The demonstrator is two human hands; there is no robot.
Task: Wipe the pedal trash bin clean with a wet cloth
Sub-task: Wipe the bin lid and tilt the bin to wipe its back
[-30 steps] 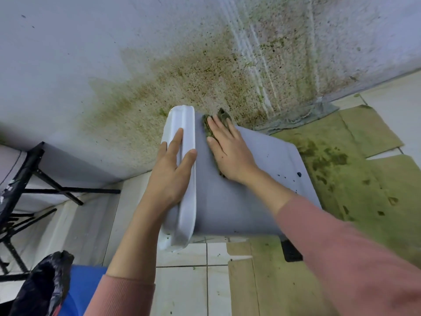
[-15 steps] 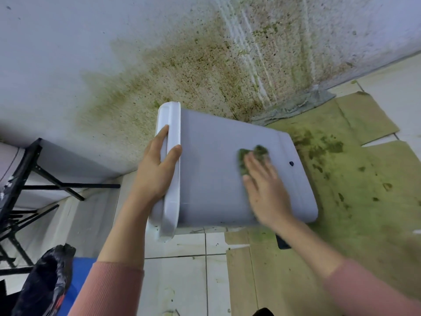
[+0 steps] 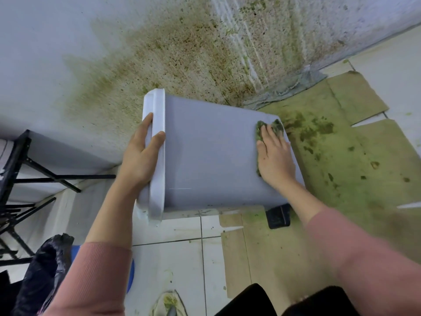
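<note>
The grey pedal trash bin (image 3: pixel 209 153) is tipped over to the left, its white lid (image 3: pixel 157 156) facing left and its black pedal (image 3: pixel 278 215) low at the right. My left hand (image 3: pixel 139 158) grips the lid's rim, thumb on the near face. My right hand (image 3: pixel 274 156) lies flat on the bin's side near its base end and presses a green-stained cloth (image 3: pixel 270 130) against it. Most of the cloth is hidden under the palm.
Stained cardboard sheets (image 3: pixel 355 156) cover the tiled floor at right. The wall (image 3: pixel 193 46) behind is spattered brown-green, with a grey rag (image 3: pixel 287 87) at its foot. A black metal frame (image 3: pixel 20 169) and a black bag (image 3: pixel 45 270) are at left.
My right hand has swept the cloth along the bin's side from the lid end to the base end. The bin has tipped a little; my left hand stays on the lid.
</note>
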